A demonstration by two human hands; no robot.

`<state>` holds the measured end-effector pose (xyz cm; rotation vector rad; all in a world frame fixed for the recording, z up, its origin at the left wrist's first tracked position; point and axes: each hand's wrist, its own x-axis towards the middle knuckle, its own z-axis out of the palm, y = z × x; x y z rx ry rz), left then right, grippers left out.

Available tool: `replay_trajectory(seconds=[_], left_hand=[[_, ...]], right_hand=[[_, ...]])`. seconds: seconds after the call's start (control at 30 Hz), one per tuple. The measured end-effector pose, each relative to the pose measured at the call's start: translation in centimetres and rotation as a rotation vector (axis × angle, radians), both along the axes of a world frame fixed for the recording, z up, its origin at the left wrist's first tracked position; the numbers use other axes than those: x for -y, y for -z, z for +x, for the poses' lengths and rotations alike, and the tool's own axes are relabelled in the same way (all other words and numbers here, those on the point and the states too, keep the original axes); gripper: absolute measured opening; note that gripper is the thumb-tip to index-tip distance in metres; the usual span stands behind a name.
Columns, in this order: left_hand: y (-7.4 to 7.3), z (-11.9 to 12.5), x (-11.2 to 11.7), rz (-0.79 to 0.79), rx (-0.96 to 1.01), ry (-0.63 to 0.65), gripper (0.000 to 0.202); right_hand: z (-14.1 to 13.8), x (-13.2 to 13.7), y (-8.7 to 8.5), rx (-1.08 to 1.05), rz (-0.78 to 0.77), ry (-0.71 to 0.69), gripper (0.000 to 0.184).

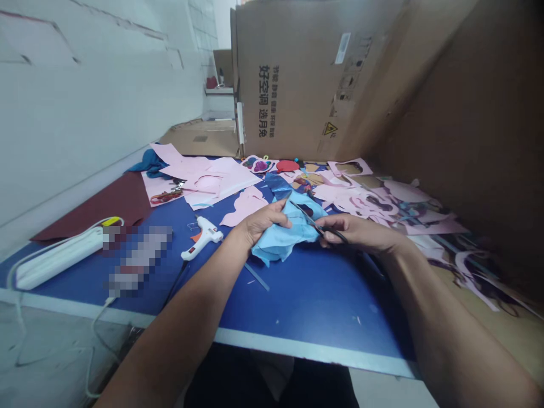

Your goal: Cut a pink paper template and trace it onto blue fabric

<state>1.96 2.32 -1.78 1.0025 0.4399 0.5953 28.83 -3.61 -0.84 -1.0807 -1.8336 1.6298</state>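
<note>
My left hand (260, 222) grips a crumpled light blue sheet (285, 238) that lies on the blue table (314, 306). My right hand (361, 233) is closed round the black handles of a pair of scissors (317, 225). The blades point up and left across the blue sheet, slightly apart. Both forearms reach in from the table's near edge. A white glue gun (203, 236) lies just left of my left wrist.
Pink paper sheets and cut-outs (365, 199) lie scattered across the far half of the table. A white power strip (59, 258) sits at the left edge. Large cardboard boxes (306, 79) stand behind and to the right. A dark red sheet (114, 203) lies at the left.
</note>
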Motion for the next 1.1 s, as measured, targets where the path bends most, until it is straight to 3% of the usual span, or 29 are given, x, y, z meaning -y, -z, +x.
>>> replay_trajectory(seconds=[0.73, 1.1], left_hand=[[-0.06, 0.23, 0.23, 0.062, -0.184, -0.005, 0.064], [0.52, 0.66, 0.33, 0.089, -0.270, 0.006, 0.050]], right_hand=[[0.29, 0.29, -0.72, 0.012, -0.024, 0.007, 0.059], [0.01, 0.06, -0.07, -0.042, -0.050, 0.029, 0.060]])
